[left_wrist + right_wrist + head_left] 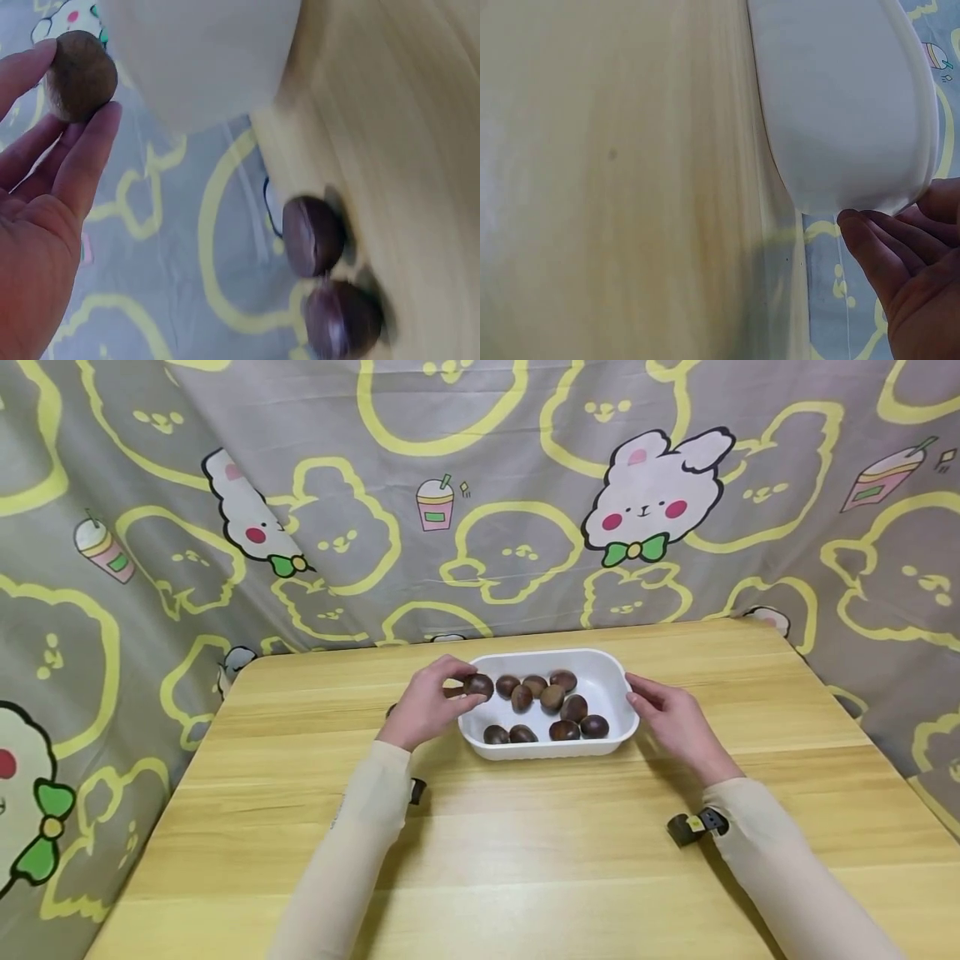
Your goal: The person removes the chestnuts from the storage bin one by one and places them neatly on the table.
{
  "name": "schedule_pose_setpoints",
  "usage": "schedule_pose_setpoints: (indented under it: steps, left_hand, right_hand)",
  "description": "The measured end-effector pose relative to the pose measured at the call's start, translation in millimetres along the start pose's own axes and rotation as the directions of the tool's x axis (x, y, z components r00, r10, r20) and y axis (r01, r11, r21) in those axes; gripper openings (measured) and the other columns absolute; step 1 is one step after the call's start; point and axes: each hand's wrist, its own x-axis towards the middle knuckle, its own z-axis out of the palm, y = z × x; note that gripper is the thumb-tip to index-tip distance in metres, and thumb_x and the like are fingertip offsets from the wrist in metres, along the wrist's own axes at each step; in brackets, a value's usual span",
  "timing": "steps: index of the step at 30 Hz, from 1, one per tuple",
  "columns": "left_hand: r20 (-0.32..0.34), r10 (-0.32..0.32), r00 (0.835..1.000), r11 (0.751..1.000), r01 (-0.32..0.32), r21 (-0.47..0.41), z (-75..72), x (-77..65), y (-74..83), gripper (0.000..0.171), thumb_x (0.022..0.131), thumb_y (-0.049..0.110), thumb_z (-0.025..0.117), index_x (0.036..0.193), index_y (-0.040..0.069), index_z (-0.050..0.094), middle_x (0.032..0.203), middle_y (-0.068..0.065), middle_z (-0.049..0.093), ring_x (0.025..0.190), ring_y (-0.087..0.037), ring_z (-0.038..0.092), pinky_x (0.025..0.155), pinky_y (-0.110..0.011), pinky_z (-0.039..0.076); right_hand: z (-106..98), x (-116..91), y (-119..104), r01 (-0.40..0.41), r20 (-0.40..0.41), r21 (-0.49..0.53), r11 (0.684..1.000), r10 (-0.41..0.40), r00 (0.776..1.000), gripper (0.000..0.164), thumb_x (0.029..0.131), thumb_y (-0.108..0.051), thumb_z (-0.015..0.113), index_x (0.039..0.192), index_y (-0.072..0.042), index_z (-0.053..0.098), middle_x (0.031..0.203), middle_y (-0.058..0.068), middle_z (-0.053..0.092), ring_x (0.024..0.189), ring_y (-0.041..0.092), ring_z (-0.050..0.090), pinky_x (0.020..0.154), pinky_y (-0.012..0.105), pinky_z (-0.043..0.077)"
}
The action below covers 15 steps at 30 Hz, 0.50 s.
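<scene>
In the head view my left hand pinches a dark brown chestnut between thumb and fingers, at the left end of a white plastic tray. The left wrist view shows that chestnut from below, at the fingertips, beside the tray's outer wall. Several more chestnuts lie inside the tray, spread over its floor. My right hand holds the tray's right end. In the right wrist view, its thumb is at the rim and its fingers lie against the outside wall.
Two chestnuts lie on the wooden table left of the tray; in the head view they are mostly hidden behind my left hand. A grey curtain with cartoon prints hangs behind the table. Small dark devices are strapped at both wrists.
</scene>
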Motion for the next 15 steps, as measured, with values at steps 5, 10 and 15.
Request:
schedule_pose_setpoints:
  steps: [5, 10, 15]
  left_hand:
    - [-0.060, -0.027, 0.998, 0.999, 0.028, 0.018, -25.1, -15.6, -5.2, 0.032, 0.084, 0.006, 0.078, 0.113, -0.003, 0.066, 0.109, -0.009, 0.061, 0.102, -0.022, 0.061, 0.086, -0.029, 0.054]
    - [-0.122, -0.092, 0.988, 0.991, 0.103, 0.086, -54.6, -33.4, -14.4, 0.035, 0.085, 0.011, 0.079, 0.115, 0.000, 0.065, 0.111, -0.007, 0.060, 0.104, -0.022, 0.059, 0.086, -0.028, 0.054]
    - [-0.170, -0.161, 0.972, 0.974, 0.185, 0.134, -76.8, -51.9, -28.1, 0.039, 0.088, 0.018, 0.077, 0.120, 0.001, 0.063, 0.115, -0.009, 0.059, 0.106, -0.025, 0.059, 0.087, -0.033, 0.054]
  right_hand:
    - [-0.2, 0.0, -1.4, -0.002, 0.007, 0.010, 1.000, 0.002, 1.000, 0.046, 0.104, -0.024, 0.051, 0.143, 0.002, 0.047, 0.139, 0.022, 0.050, 0.126, 0.039, 0.049, 0.102, 0.050, 0.041]
    - [-0.8, -0.2, -1.5, -0.015, 0.008, 0.014, 1.000, 0.015, 1.000, 0.046, 0.104, -0.023, 0.051, 0.143, 0.001, 0.047, 0.140, 0.022, 0.049, 0.127, 0.038, 0.048, 0.102, 0.050, 0.041]
    - [-0.5, -0.6, -0.6, -0.017, 0.010, 0.018, 1.000, 0.017, 1.000, 0.046, 0.104, -0.024, 0.051, 0.143, 0.001, 0.047, 0.140, 0.022, 0.049, 0.127, 0.038, 0.048, 0.102, 0.049, 0.040]
